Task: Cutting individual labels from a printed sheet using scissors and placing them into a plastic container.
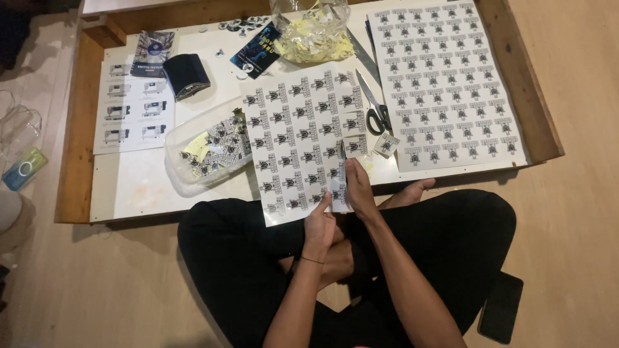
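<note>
A white sticker sheet [298,132] printed with rows of small black designs lies half on the low white table [138,183], its near edge over my lap. My left hand [320,227] pinches the sheet's near edge from below. My right hand [356,187] grips the sheet's right near corner, fingers on a strip of stickers. One cut-out sticker [387,144] lies just right of the sheet. Black-handled scissors [374,103] rest between this sheet and a second, larger sticker sheet [445,80] at the right.
A clear plastic tub [206,147] of cut stickers sits left of the sheet. A clear bag of yellow paper scraps [313,29], a black pouch [186,75], booklets and a printed page [132,109] lie further back. A dark phone [501,308] lies on the wooden floor at right.
</note>
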